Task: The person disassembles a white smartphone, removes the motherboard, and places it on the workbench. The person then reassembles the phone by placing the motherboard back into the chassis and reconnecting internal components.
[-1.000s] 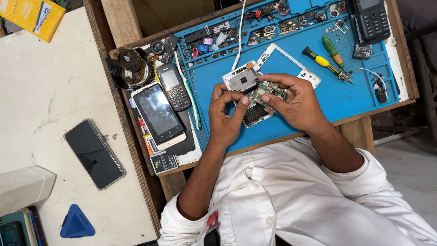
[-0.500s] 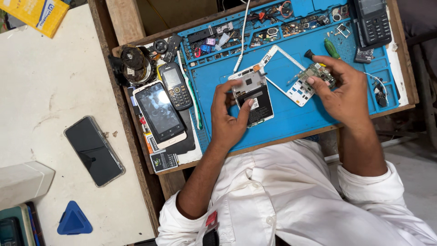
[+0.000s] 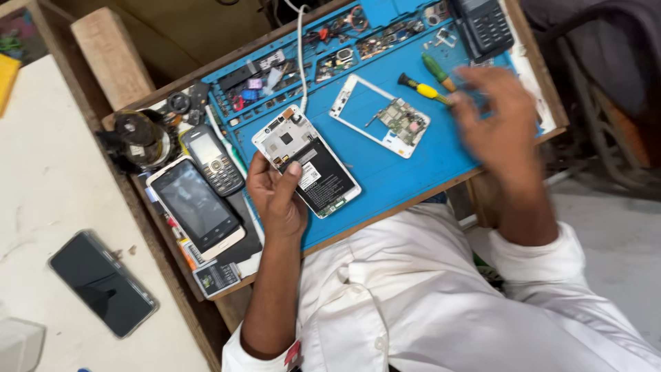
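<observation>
My left hand (image 3: 275, 196) grips an opened white phone (image 3: 310, 165) by its left edge, thumb on its dark battery, on the blue work mat (image 3: 413, 172). My right hand (image 3: 496, 120) is blurred, fingers spread, hovering beside a yellow-handled screwdriver (image 3: 425, 89) and a green-handled one (image 3: 435, 69); it holds nothing I can see. A small circuit board (image 3: 405, 120) lies on a white phone frame (image 3: 351, 103) between the hands.
Left of the mat lie a touchscreen phone (image 3: 196, 207) and a keypad phone (image 3: 213, 162). A dark phone (image 3: 103, 282) rests on the white table. A black keypad handset (image 3: 482, 24) sits at the mat's top right. A white cable (image 3: 301, 55) runs to the opened phone.
My right hand carried the circuit board to the right, set it on the white frame, and moved on toward the screwdrivers. My left hand stayed on the opened phone.
</observation>
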